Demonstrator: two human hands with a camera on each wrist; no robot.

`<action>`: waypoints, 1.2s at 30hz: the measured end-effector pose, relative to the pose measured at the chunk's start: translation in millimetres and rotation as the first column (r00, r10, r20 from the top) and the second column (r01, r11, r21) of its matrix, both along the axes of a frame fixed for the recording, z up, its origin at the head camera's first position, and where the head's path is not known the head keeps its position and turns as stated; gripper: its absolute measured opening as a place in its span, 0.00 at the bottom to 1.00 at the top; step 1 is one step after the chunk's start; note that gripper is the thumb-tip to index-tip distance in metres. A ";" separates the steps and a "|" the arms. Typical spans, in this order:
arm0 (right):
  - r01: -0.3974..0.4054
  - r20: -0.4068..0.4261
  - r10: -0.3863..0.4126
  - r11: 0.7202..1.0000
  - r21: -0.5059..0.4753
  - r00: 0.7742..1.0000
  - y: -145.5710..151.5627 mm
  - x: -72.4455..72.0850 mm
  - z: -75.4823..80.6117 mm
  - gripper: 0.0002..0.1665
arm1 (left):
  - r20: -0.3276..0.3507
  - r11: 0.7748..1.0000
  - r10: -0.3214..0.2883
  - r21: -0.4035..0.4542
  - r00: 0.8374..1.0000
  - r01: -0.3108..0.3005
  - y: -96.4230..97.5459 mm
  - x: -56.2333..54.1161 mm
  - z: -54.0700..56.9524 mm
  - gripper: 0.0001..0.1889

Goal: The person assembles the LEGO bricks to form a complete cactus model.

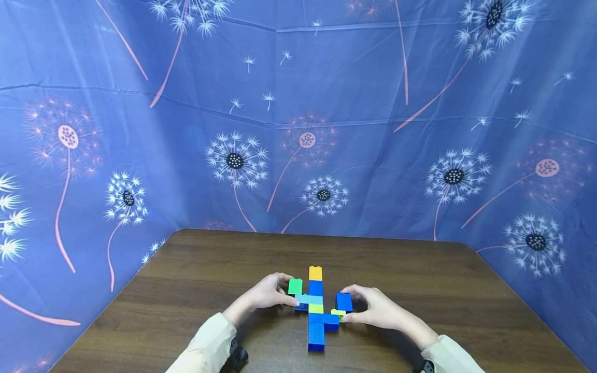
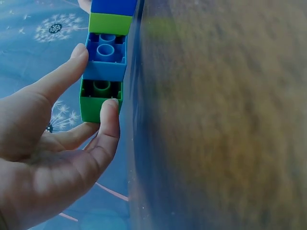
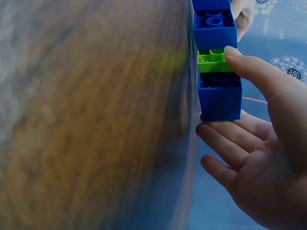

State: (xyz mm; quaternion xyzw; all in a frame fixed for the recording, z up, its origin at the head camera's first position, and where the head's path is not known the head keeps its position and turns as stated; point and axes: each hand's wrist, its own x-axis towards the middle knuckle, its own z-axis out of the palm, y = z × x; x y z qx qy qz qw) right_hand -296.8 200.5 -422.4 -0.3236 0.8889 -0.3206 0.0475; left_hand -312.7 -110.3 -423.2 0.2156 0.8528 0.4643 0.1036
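Observation:
A model of toy building bricks (image 1: 315,335) stands between my hands, with a column of blue and lime bricks topped by a yellow-orange brick (image 1: 315,273). My left hand (image 1: 263,296) grips its left arm. There the thumb touches a light blue brick (image 2: 105,72) and the fingers hold a green brick (image 2: 98,111) at the end. On the other side my right hand (image 1: 380,310) pinches the right arm. Its thumb is on a thin lime brick (image 3: 211,66), and its fingers lie against the blue end brick (image 3: 219,103). Whether the column's foot touches the table cannot be told.
The model is over a brown wooden table (image 1: 224,259). Behind the table hangs a blue cloth (image 1: 373,171) with dandelion prints. A dark device (image 1: 239,357) sits at the left wrist, and another (image 1: 426,366) shows at the right cuff.

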 end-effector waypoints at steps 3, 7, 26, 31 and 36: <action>-0.010 0.010 0.009 1.000 0.013 1.000 -0.6 -0.8 0.0 0.34 | 0.004 1.000 -0.010 -0.010 1.000 0.010 -0.3 0.5 -0.3 0.35; -0.008 0.020 0.007 0.999 0.043 1.000 -1.3 -1.0 -1.5 0.35 | 0.000 0.999 -0.017 -0.046 1.000 0.017 -0.8 1.9 -1.3 0.34; -0.001 0.008 0.000 0.996 0.086 1.000 -2.6 1.0 0.8 0.36 | 0.048 0.999 -0.040 -0.012 0.998 0.040 3.4 0.8 -1.4 0.30; -0.008 -0.020 0.009 0.998 0.066 1.000 -4.0 1.0 0.6 0.37 | 0.046 0.999 -0.025 -0.027 0.999 0.026 4.1 1.4 -0.9 0.31; -0.013 -0.005 0.014 0.999 0.037 1.000 -4.6 -0.8 -1.5 0.36 | 0.032 0.999 -0.019 -0.041 0.999 0.020 4.1 2.0 -0.9 0.31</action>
